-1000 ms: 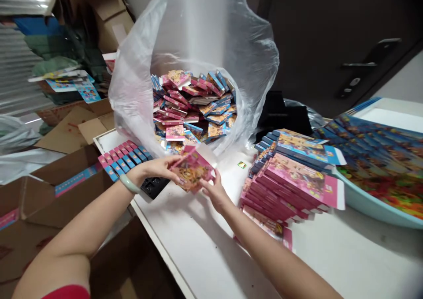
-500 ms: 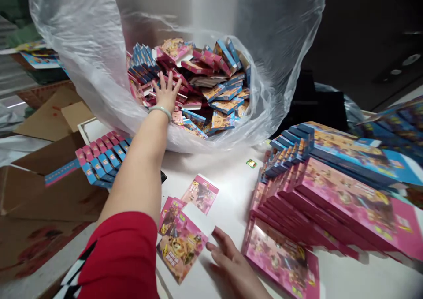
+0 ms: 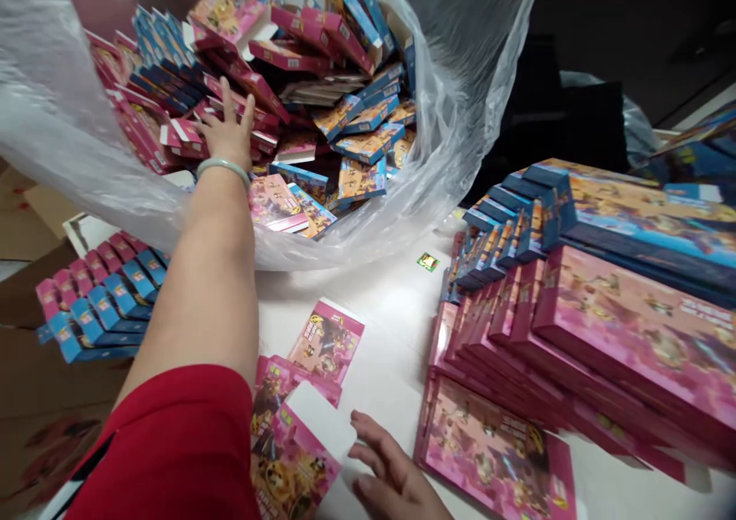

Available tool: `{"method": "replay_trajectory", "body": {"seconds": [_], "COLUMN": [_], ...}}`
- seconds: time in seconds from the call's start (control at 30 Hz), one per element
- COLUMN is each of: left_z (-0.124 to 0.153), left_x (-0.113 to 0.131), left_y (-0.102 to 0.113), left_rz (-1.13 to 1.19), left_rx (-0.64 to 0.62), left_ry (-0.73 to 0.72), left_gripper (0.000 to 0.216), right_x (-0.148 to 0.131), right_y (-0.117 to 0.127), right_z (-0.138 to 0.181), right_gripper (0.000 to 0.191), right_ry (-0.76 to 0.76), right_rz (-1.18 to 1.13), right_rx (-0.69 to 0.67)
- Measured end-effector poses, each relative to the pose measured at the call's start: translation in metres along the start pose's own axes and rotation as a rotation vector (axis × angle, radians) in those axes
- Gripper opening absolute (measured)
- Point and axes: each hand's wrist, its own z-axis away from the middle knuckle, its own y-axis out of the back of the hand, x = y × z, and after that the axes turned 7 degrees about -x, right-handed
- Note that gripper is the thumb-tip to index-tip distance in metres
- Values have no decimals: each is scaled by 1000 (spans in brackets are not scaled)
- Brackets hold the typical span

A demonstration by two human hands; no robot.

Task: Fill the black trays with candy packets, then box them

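My left hand [image 3: 227, 133], with a pale green bangle on the wrist, reaches into a big clear plastic bag [image 3: 460, 67] and rests with fingers spread on a heap of small pink and blue boxes [image 3: 322, 90]. My right hand [image 3: 388, 478] lies flat and open on the white table [image 3: 396, 313], touching the white flap of a flat pink box [image 3: 293, 466]. Two more flat pink boxes lie just beyond it, the farther one [image 3: 327, 340] nearest the bag.
A fanned stack of flat pink cartons [image 3: 575, 336] with blue ones [image 3: 575, 198] behind fills the right side. A row of small pink and blue boxes [image 3: 97, 297] sits left of my arm, over brown cardboard [image 3: 34, 397]. A small green sticker [image 3: 428, 261] lies on the table.
The pink box held in both hands was laid on the table. My left hand reached into the bag and went deeper; the view has moved closer to it. My right hand stayed flat.
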Motion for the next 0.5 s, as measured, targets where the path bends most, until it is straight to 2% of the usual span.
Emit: {"method": "replay_trajectory", "body": {"seconds": [0.07, 0.17, 0.27, 0.4, 0.5], "left_z": [-4, -11, -7, 20, 45], "left_x": [10, 18, 16, 10, 16], "left_y": [6, 8, 8, 21, 42], "left_rz": [-17, -97, -156, -201, -274], "left_rx": [-21, -137, -223, -273, -240], "left_ry": [5, 84, 153, -8, -86], "left_gripper": [104, 107, 92, 78, 72], "right_x": [6, 11, 9, 2, -4], "right_y": [2, 4, 6, 2, -5], "right_z": [0, -1, -2, -3, -3], "right_gripper": [60, 59, 58, 60, 59], "right_ry": [53, 82, 58, 73, 75], "right_rz": [21, 50, 77, 137, 192], "right_rx": [10, -49, -145, -124, -59]}}
